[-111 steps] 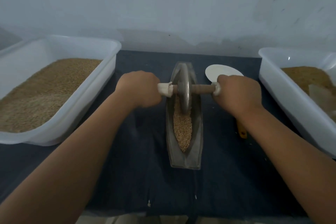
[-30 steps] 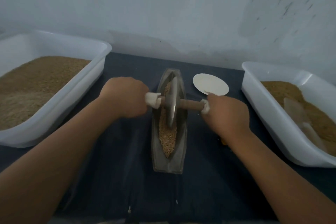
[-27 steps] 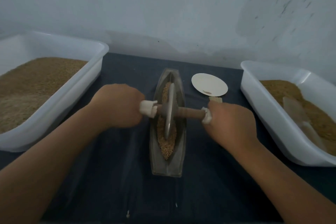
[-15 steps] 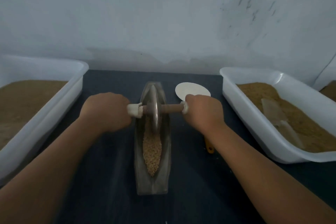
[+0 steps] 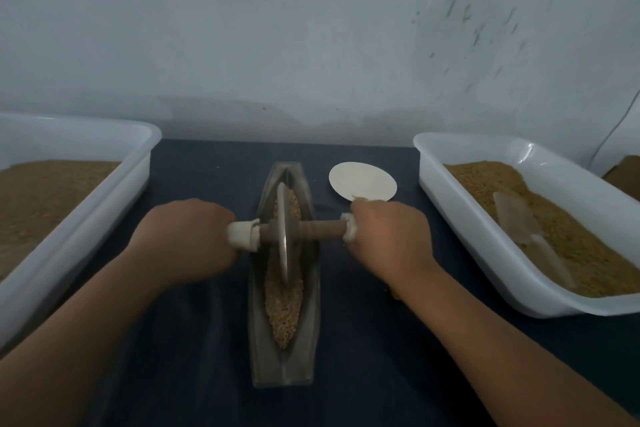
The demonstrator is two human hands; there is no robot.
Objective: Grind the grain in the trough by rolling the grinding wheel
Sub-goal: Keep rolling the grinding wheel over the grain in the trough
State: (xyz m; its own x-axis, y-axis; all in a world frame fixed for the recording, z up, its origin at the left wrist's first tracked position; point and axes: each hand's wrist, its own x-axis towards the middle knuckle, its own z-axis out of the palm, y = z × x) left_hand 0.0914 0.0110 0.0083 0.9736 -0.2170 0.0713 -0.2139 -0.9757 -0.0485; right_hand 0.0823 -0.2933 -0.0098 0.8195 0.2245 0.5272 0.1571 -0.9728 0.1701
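While the left hand [image 5: 183, 243] and right hand [image 5: 388, 243] wrap curled fingers round the axle [image 5: 322, 230] ends, the wheel [image 5: 284, 236] stands upright at mid-frame in the trough [image 5: 285, 367], its edge in the grain [image 5: 282, 308]. It looks heavy, stiff and prone to tipping; gripping both axle ends evenly seems best. The grain looks loose and light.

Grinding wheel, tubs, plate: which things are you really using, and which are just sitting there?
Using:
grinding wheel, its handle gripped by the left hand and right hand
trough
grain in the trough

Just sitting there:
left tub
right tub
scoop lying in the right tub
white plate beside the trough
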